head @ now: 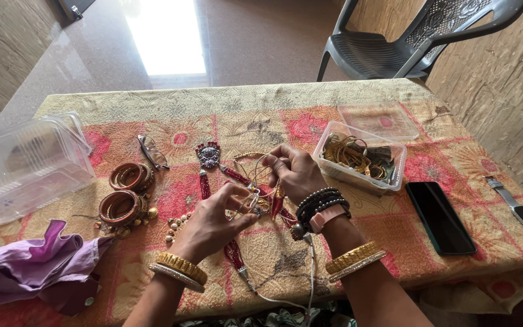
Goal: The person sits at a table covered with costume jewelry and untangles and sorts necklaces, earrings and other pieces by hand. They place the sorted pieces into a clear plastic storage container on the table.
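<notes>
I see the left hand (213, 219) and right hand (295, 171) each pinching tangled gold chains (255, 197) over the red beaded necklace (232, 251); pulling apart risks tightening knots or snapping a chain.

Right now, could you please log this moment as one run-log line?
left hand: pinching tangled chains | right hand: pulling a strand | red beaded necklace: beneath, on tablecloth | bangles: left

A large clear plastic container (25, 166) is lying at the table's left edge, with purple cloth (37, 263) bunching below it. Bangle stacks (125, 194) and eyeglasses (151, 151) are sitting nearby, while a dark phone (440, 217) and a smartwatch (519, 212) are resting at the right.
</notes>
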